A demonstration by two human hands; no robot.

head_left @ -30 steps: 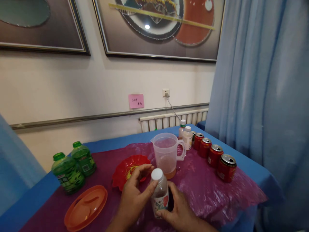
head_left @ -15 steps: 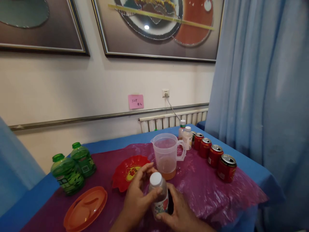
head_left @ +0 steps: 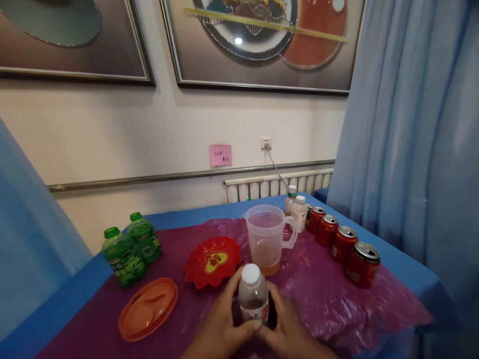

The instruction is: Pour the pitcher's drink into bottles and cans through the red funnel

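Note:
A clear bottle (head_left: 253,298) with a white cap and a printed label stands upright between my two hands, low in the middle of the head view. My left hand (head_left: 224,319) wraps its left side and my right hand (head_left: 284,319) its right side, with the thumbs meeting in front. Both hands are closed on it, and the bottle's lower part is hidden behind the thumbs. Just beyond it is a translucent plastic measuring jug (head_left: 265,239) with a little amber liquid at the bottom. Left of the jug lies a red scalloped plate (head_left: 194,262) with a yellow design.
An orange oval dish (head_left: 149,309) and two green bottles (head_left: 125,259) are on the left. Several red cans (head_left: 363,267) line the right edge, with two white-capped bottles (head_left: 299,214) behind the jug. A purple plastic sheet (head_left: 318,299) covers much of the blue-clothed table.
My left hand has shifted from near the bottle's neck down to its side. My thumbs have come together in front. The view has turned slightly left.

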